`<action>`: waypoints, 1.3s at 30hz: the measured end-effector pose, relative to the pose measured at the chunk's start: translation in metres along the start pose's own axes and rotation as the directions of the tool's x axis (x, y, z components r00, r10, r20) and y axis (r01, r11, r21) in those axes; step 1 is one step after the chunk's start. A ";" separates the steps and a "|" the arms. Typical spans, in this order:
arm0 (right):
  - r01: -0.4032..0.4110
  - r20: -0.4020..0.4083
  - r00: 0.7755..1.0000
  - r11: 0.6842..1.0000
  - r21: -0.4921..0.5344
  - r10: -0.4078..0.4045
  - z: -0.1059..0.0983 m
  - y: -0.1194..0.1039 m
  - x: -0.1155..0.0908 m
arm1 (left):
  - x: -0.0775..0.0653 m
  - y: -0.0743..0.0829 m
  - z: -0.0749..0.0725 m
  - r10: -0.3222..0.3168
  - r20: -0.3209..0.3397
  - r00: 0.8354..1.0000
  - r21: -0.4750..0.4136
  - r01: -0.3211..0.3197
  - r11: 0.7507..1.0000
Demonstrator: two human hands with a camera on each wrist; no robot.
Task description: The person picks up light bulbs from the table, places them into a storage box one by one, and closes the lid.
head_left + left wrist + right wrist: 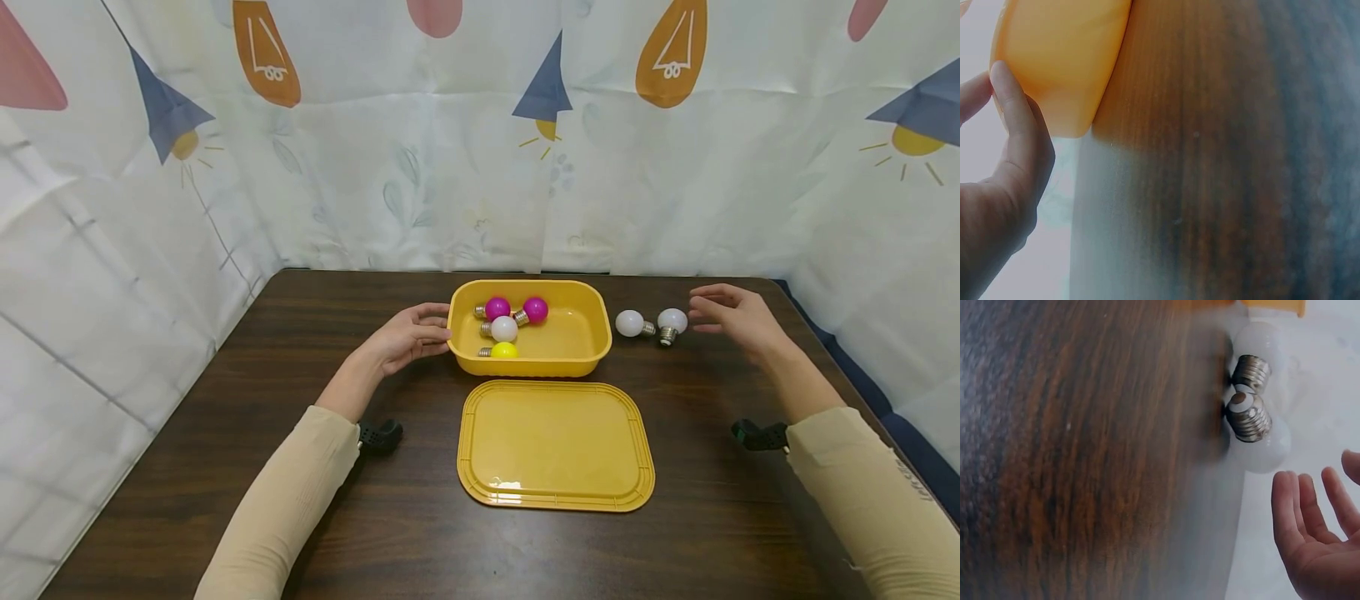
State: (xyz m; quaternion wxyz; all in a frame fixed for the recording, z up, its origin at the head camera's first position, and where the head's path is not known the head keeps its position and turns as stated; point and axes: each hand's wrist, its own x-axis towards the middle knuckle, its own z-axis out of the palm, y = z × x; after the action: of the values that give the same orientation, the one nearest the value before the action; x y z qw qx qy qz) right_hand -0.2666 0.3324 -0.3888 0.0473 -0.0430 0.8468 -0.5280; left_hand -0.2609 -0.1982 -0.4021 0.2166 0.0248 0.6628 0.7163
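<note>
My left hand point(414, 337) touches the left end of a yellow plastic box point(587, 365), fingertips right at its rim. In the left wrist view, fingers point(1015, 112) meet the edge of the box. Inside lie two magenta light bulbs point(498, 308) point(536, 310), a white bulb point(504, 329) and a yellow bulb point(505, 350). To the right of the box, two more white bulbs point(629, 323) point(672, 320) lie on the table. My right hand point(738, 320) is beside the farther-right one, fingers spread loosely with nothing held; the right wrist view shows fingertips close to that bulb's glass.
A yellow lid point(557, 446) lies flat on the dark wooden table point(375, 517), in front of the box. White printed curtains point(465, 167) hang behind the table and along both sides.
</note>
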 end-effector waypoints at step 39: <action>-0.098 0.079 0.991 0.993 -0.068 0.104 0.011 0.010 0.014 | 0.000 0.000 0.000 0.000 0.002 1.000 0.001 0.000 1.000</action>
State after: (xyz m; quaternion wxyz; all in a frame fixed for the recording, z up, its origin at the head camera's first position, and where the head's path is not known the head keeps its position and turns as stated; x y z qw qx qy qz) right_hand -0.2796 0.3249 -0.4030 0.1076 -0.0234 0.8618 -0.4952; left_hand -0.2606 -0.1981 -0.4017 0.2171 0.0258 0.6631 0.7159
